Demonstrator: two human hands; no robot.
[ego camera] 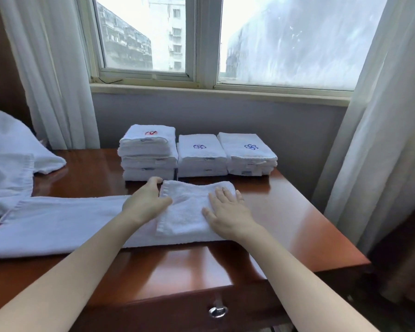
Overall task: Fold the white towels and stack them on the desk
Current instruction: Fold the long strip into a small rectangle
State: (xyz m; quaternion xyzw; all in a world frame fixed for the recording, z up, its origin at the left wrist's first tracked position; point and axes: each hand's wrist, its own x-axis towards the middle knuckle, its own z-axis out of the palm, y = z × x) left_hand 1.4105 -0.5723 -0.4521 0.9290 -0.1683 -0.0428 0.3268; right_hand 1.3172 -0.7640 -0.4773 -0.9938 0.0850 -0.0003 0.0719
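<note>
As the long white towel [58, 224] lay in a strip along the near part of the desk [297, 212], from the left edge to about the middle, its right end was turned back over itself as a short flap [185, 212]. The person's left hand [146, 200] curved over the hemmed edge of this flap, with bent fingers at the far corner and the thumb on the cloth. It seemed to grip the hem so that the hem would lie straight. The right hand [225, 212] lay flat and wide on the flap with straight fingers, I suppose to sharpen the crease and stop the cloth from sliding on the polished wood.

Three stacks of folded towels stood side by side at the far edge: a taller red-emblem stack [147, 154] and two blue-emblem stacks [201, 155] [248, 154]. Set so far back, they left working room in front. A heap of unfolded towels [7, 152] waited at the far left corner, near the left arm.
</note>
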